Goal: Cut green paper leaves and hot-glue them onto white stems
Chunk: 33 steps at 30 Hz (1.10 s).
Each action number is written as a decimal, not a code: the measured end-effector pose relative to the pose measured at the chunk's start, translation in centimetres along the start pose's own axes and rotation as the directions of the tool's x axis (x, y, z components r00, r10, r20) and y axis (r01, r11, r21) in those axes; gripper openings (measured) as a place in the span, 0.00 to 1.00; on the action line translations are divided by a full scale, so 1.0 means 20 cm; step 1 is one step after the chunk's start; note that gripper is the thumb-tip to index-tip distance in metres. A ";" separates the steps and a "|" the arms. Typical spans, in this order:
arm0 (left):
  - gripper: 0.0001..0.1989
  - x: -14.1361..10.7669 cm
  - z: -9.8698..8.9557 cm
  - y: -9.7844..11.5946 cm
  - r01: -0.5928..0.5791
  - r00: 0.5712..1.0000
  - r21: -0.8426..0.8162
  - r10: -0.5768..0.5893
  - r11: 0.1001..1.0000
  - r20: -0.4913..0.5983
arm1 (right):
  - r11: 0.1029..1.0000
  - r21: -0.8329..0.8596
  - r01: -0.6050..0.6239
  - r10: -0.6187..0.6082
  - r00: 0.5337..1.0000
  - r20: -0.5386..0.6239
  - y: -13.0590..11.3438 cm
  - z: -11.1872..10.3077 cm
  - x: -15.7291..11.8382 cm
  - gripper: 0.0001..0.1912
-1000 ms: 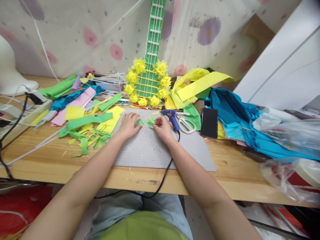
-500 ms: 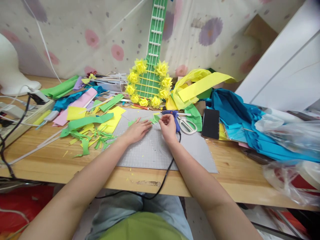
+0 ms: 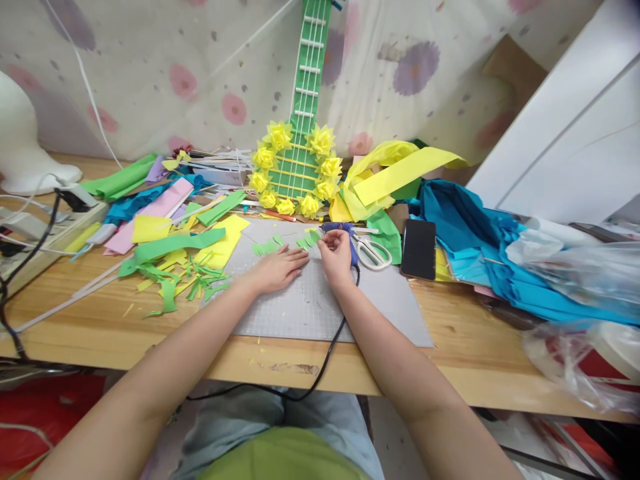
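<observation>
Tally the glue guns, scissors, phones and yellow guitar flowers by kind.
Blue plastic glue gun: 1
Pair of white-handled scissors: 1
Black rectangular phone: 1
Yellow paper flowers on the green guitar: 9
Total: 12

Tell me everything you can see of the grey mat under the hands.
The grey mat is a thin sheet marked with a fine grid; its material is unclear. It lies flat on the wooden table, near the front edge. Small green pieces lie on its far part. The left hand rests palm down on it, and the right hand is over it. A black cord runs across it and off the front.
</observation>
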State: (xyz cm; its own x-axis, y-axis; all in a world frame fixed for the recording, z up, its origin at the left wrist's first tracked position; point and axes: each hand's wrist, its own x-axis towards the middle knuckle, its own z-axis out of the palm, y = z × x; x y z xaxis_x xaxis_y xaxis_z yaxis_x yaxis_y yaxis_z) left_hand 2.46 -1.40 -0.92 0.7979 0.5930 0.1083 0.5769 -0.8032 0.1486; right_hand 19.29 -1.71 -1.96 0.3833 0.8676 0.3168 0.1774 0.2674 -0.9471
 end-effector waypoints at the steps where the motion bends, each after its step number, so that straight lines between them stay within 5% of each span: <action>1: 0.22 0.01 0.01 0.00 -0.001 1.000 -0.004 0.001 1.000 0.003 | 1.000 0.000 0.003 -0.003 1.000 0.001 0.00 0.00 0.00 0.14; 7: 0.21 0.02 0.01 -0.02 0.094 0.990 0.021 -0.091 0.995 -0.109 | 1.000 -0.024 0.001 -0.001 1.000 0.021 -0.02 0.01 -0.02 0.14; 15: 0.15 0.01 -0.01 0.00 -0.083 0.988 -0.034 0.078 0.996 -0.136 | 1.000 -0.011 -0.018 0.018 1.000 0.005 -0.04 0.00 -0.02 0.13; 26: 0.16 -0.02 0.01 -0.04 0.019 0.982 0.010 -0.016 1.000 -0.188 | 1.000 -0.017 -0.019 0.019 0.999 0.026 -0.02 0.01 -0.01 0.13; 31: 0.16 0.03 -0.01 -0.04 0.157 0.957 0.067 -0.135 0.985 -0.257 | 1.000 -0.006 -0.007 0.007 1.000 0.024 -0.03 0.01 -0.02 0.13; 33: 0.17 0.07 0.00 -0.02 0.115 0.964 0.069 -0.094 0.991 -0.248 | 1.000 0.002 0.012 -0.012 1.000 0.020 -0.04 0.01 -0.02 0.13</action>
State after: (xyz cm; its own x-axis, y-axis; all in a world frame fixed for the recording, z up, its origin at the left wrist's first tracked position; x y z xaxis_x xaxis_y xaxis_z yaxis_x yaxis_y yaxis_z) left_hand 3.29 -0.29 -0.77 0.6713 0.6615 0.3344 0.6754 -0.7317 0.0915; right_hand 18.74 -2.24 -1.38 0.3634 0.8725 0.3267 0.1804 0.2782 -0.9434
